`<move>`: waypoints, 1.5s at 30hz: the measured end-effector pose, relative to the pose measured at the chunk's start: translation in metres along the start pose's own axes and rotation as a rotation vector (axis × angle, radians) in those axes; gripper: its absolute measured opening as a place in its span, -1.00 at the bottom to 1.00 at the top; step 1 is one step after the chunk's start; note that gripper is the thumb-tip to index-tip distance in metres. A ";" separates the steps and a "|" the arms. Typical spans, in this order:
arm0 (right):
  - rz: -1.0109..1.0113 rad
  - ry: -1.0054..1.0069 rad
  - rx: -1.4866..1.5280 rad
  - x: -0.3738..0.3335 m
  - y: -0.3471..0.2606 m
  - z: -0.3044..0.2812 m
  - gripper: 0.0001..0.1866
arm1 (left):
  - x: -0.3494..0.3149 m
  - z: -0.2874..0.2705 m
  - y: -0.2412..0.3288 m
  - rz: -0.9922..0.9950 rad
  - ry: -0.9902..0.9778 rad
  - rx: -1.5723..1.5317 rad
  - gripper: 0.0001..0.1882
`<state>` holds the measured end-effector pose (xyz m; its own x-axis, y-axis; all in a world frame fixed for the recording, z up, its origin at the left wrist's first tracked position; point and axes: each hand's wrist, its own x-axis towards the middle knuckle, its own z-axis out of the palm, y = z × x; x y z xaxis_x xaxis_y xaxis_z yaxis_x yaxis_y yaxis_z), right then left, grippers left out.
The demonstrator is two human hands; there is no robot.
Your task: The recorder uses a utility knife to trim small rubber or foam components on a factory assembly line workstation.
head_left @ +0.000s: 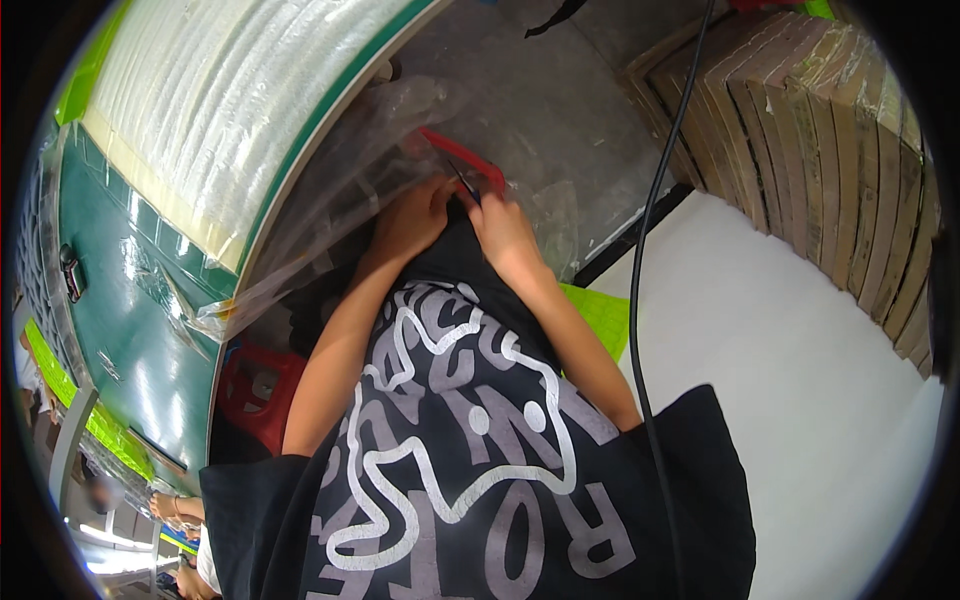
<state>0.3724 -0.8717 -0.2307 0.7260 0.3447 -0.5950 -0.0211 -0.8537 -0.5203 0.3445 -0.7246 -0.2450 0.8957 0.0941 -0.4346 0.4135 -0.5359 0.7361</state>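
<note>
Past the green table's (120, 300) right edge, the right hand (505, 235) pinches a thin dark tool (465, 185), apparently steadied beside the curled left hand (415, 220), whose grip I cannot tell.

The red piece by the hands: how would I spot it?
From the black shirt, look up to the right hand. Just above it in view slants the red piece, bright against its neighbours, clear plastic and grey floor.

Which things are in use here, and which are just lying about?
Likely in use:
dark tool, in the right hand; left hand beside it
clear film, perhaps

Likely lying about:
brown stack
white sheeting
small black object on the green table
</note>
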 end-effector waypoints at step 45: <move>0.061 -0.021 -0.063 0.003 -0.009 -0.001 -0.64 | 0.000 -0.001 0.000 0.045 0.064 -0.012 -0.81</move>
<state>0.3755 -0.8633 -0.2272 0.7098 0.2988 -0.6379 -0.0210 -0.8962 -0.4432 0.3442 -0.7237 -0.2446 0.9219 0.1234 -0.3673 0.3740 -0.5308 0.7605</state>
